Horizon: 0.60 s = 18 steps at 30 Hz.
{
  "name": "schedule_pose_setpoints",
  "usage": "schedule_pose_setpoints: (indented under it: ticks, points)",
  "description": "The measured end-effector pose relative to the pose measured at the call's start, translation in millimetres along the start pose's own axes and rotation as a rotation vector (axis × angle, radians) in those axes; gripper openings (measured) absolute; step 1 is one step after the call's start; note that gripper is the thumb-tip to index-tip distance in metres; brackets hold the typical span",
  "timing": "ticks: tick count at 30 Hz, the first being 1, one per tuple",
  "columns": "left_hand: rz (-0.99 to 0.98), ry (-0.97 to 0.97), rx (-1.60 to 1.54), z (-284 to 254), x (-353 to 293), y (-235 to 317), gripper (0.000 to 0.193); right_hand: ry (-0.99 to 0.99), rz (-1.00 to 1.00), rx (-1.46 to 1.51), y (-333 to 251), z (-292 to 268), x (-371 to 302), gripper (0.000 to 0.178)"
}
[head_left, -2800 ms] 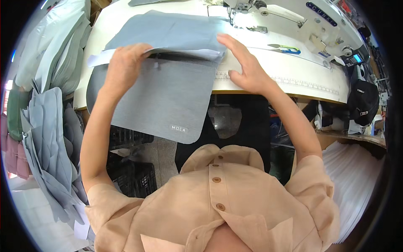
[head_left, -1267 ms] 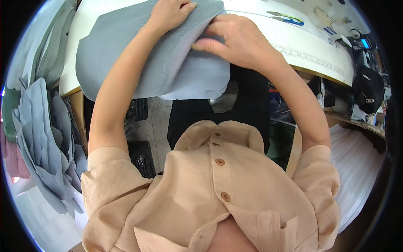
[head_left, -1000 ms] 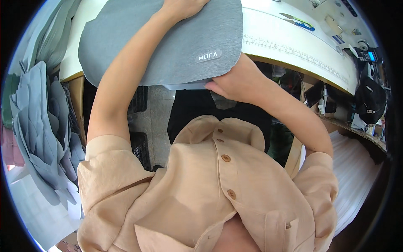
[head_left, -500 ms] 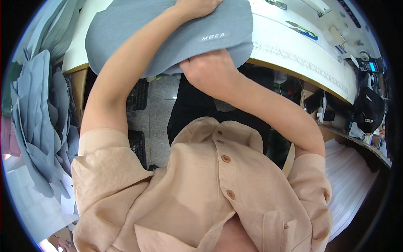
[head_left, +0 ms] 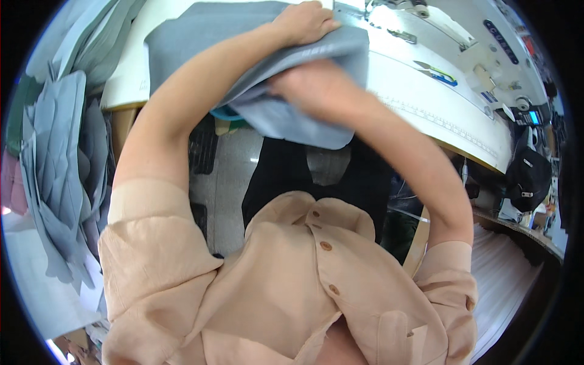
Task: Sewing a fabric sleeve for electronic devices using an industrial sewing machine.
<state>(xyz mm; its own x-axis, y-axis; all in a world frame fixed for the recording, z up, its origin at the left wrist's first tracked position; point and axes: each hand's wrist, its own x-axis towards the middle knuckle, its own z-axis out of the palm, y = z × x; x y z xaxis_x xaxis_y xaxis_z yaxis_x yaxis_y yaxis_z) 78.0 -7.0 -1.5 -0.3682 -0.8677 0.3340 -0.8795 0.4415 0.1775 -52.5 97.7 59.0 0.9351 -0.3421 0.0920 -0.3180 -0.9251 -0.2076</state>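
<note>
A grey-blue fabric piece [head_left: 213, 36] with a small pale label lies over the near edge of the white table, partly folded. My left hand [head_left: 306, 23] is at its far side, fingers bent down onto the cloth and closed on it. Nearer me, my right hand [head_left: 313, 88] is blurred, its fingers closed on a fold below the label. The fingertips are partly hidden in the cloth. A lower flap [head_left: 298, 125] of the fabric hangs past the table edge, over my lap.
On the white table [head_left: 420, 91], green-and-blue-handled snips [head_left: 441, 74] lie right of the fabric, beyond a printed ruler strip [head_left: 438, 115]. A sewing machine [head_left: 468, 45] stands at the far right. Stacked grey-blue cut pieces [head_left: 55, 164] hang at left. A black bag [head_left: 528, 170] hangs at right.
The fabric has folded up, and its lower flap now hangs further toward me. My left hand has moved slightly right and nearer. My right hand is now blurred by motion.
</note>
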Motion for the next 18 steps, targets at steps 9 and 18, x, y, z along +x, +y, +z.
schedule_pose_setpoints:
  ticks: [9, 18]
  points:
    - [-0.014, -0.041, 0.105, -20, -17, 37, 0.027, 0.466, -0.446, -0.487, -5, 67, -24, 0.014]
    - [-0.186, -0.333, -0.041, -36, 5, 44, 0.033, 0.413, -0.302, -2.113, -1, 104, -30, 0.033]
